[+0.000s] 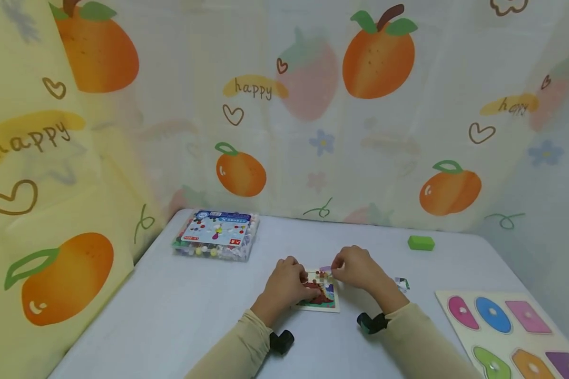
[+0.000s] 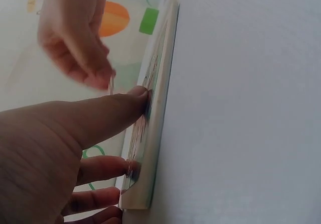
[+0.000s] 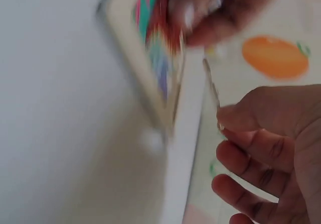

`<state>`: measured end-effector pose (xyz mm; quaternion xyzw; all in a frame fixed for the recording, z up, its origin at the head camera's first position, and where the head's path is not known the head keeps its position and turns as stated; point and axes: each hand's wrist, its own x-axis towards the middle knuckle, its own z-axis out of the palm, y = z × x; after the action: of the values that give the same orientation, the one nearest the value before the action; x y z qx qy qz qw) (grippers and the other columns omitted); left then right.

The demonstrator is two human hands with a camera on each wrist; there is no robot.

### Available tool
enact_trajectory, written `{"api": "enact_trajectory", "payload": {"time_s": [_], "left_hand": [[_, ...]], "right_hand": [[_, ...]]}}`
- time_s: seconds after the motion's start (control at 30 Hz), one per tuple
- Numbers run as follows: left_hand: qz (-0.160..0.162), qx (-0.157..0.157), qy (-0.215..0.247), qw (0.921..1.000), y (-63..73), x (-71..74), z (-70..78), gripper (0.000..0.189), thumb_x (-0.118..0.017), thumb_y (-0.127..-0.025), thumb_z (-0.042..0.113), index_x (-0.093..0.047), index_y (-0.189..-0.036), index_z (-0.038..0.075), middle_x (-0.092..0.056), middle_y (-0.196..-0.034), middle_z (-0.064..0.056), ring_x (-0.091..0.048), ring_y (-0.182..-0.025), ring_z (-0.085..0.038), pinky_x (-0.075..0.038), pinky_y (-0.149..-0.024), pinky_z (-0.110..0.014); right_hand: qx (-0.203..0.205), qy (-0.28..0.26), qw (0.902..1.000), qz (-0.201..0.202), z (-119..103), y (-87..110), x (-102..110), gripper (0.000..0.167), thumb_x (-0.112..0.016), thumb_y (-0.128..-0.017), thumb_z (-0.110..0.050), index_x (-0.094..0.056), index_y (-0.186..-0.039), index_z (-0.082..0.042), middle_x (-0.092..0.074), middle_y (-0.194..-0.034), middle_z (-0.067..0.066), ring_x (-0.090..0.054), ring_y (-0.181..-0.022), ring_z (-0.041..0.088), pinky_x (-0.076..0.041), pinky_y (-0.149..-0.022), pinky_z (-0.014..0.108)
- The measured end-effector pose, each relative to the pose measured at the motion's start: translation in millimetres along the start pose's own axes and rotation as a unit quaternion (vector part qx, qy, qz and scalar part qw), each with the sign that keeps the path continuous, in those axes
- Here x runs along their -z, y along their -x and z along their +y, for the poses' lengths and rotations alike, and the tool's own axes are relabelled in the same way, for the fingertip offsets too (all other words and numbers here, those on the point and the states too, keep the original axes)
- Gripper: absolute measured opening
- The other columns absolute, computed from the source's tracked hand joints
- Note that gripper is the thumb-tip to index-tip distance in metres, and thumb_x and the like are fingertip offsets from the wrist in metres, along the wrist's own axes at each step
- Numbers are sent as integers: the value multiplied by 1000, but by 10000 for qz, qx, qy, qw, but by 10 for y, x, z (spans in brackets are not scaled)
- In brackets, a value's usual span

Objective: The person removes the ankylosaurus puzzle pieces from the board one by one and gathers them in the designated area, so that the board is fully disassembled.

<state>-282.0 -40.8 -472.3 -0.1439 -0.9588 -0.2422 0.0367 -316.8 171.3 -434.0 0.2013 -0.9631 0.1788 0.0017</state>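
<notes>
A small jigsaw puzzle board (image 1: 332, 305) with a colourful picture and a cream border lies on the white table. My left hand (image 1: 284, 281) rests on its left side, thumb extended across the picture and pressing on it. The other fingertips touch the board near its edge in the left wrist view. Above the board's far right corner, my right hand (image 1: 357, 267) pinches a thin puzzle piece (image 3: 212, 86) between thumb and index finger. This piece is purplish in the head view and seen edge-on in the right wrist view, apart from the board.
A clear plastic box of coloured beads (image 1: 215, 234) stands at the back left. A green block (image 1: 421, 242) sits at the back right, with a small shiny wrapper-like item (image 1: 401, 284) nearer the right arm. A shape board (image 1: 479, 337) with coloured knobbed pieces lies front right.
</notes>
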Motion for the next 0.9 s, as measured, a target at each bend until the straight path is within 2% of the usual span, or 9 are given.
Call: {"api": "enact_trajectory", "payload": {"time_s": [0.23,0.4,0.67,0.83,0.9], "left_hand": [[108,21,-122,9999,-71,36,0,46,-80,-71,60,-66,-85,18,-53,-105,-1,-46,-93,-20,-47,-76,-33],[13,56,-101,9999,-93,72,2,47,-80,-71,60,-66,-86,18,-53,-106,-2,-46,-94,-21,-47,-77,-35],[38,-82,-14,10000,-135,55,-20,47,-79,-71,60,-66,-87,18,-53,-107,-2,-45,-95,-21,-47,-78,-35],[-42,-85,72,9999,-62,-38,-48,47,-79,-73,58,-65,-90,16,-52,-108,-3,-44,-97,-21,-47,-81,-36],[-62,-85,101,9999,-24,-68,-46,46,-79,-75,57,-64,-91,16,-52,-109,-3,-44,-98,-21,-47,-80,-36]], "right_hand": [[-305,299,9984,374,636,292,293,6,-75,-81,-21,-72,-76,-19,-64,-80,-6,-55,-82,22,-37,-77,51],[-505,93,9982,325,896,460,375,5,-76,-80,-21,-74,-77,-17,-66,-87,-1,-54,-92,31,-34,-79,55],[-693,-101,9975,81,1041,503,376,4,-80,-79,-18,-77,-77,-17,-65,-87,-2,-54,-92,29,-36,-79,51],[-1229,-695,9899,-109,997,515,301,4,-80,-78,-14,-77,-81,-14,-64,-86,0,-54,-82,22,-46,-69,37],[-1393,-902,9861,-25,904,502,261,4,-80,-80,-15,-76,-83,-14,-64,-86,-1,-53,-81,19,-47,-66,33]]}}
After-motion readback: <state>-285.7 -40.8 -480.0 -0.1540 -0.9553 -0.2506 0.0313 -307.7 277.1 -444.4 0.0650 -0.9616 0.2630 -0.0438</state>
